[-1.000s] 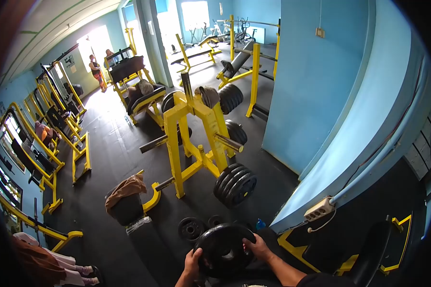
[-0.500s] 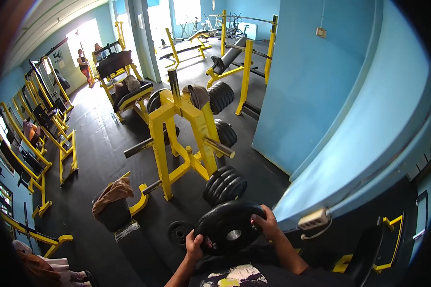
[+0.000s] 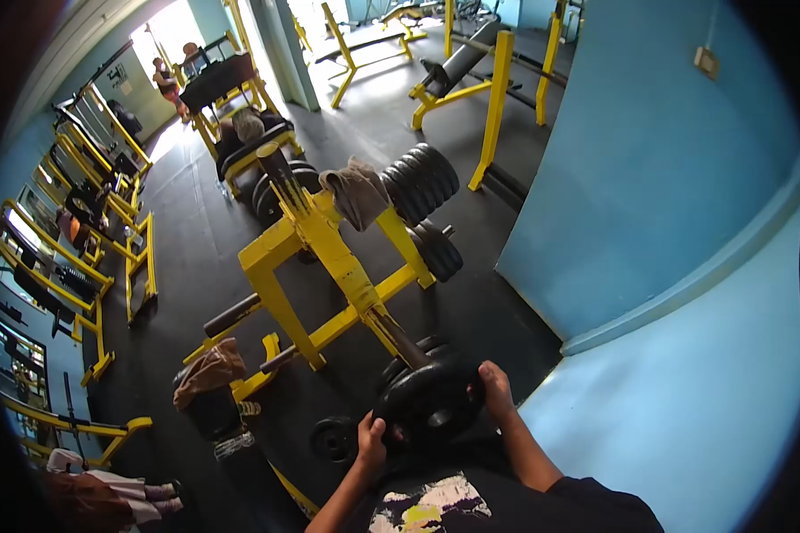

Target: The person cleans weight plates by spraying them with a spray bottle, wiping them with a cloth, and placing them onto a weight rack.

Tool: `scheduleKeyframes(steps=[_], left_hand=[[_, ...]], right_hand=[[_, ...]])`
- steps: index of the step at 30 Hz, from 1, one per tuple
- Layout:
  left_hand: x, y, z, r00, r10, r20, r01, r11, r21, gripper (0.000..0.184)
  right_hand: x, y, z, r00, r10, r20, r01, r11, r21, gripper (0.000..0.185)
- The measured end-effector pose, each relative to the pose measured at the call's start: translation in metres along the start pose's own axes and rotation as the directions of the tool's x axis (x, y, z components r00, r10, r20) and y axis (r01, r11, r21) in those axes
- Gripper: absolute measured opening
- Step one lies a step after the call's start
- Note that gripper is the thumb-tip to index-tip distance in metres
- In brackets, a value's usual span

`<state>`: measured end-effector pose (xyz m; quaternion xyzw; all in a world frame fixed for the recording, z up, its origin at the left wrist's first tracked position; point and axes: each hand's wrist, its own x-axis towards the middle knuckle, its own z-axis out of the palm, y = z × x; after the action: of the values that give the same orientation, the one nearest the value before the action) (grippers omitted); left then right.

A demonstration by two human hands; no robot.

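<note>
A black weight plate (image 3: 418, 404) is held in front of my body, its centre hole facing me. My left hand (image 3: 372, 441) is closed on its left edge, thumb towards me. On the opposite edge, my right hand (image 3: 496, 389) grips it with the fingers partly hidden. Just beyond the plate, a dark peg (image 3: 400, 339) juts from the yellow weight rack (image 3: 342, 258). The peg's end meets the plate's upper edge in view; whether they touch I cannot tell. More plates on the rack's low peg are mostly hidden behind the held one.
Plates (image 3: 422, 182) hang on the rack's right side beside a draped brown towel (image 3: 357, 191). A small plate (image 3: 333, 439) lies on the floor at left, near a padded seat with a brown cloth (image 3: 209, 371). A blue wall (image 3: 649, 178) stands at right. Other people are farther back.
I have come closer to the rack, and my view has tilted down. Both hands carry the plate towards the rack's near peg, which now points at it. The grip stays the same.
</note>
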<state>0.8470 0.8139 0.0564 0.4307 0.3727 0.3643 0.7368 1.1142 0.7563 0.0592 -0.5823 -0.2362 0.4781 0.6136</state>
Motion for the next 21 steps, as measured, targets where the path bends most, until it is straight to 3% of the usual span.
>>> scheduleKeyframes(steps=[5, 7, 17, 21], left_hand=[[0.039, -0.002, 0.016, 0.989, -0.094, -0.117, 0.080, 0.990, -0.116, 0.072], [0.049, 0.006, 0.020, 0.989, -0.041, -0.141, 0.041, 0.999, 0.002, 0.073], [0.064, -0.017, 0.010, 0.974, -0.018, -0.228, 0.029, 0.998, 0.046, 0.072], [0.069, -0.009, 0.009, 0.964, 0.052, -0.260, -0.008, 0.985, 0.171, 0.072]], right_hand=[[0.051, -0.016, 0.002, 0.998, 0.010, -0.062, -0.006, 0.997, 0.071, 0.057], [0.065, -0.020, 0.004, 0.999, 0.011, -0.038, -0.011, 1.000, 0.012, 0.059], [0.113, 0.001, 0.001, 0.995, 0.059, 0.075, -0.055, 0.997, -0.056, 0.050], [0.123, 0.011, 0.003, 0.989, 0.071, 0.126, -0.062, 0.995, -0.076, 0.050]])
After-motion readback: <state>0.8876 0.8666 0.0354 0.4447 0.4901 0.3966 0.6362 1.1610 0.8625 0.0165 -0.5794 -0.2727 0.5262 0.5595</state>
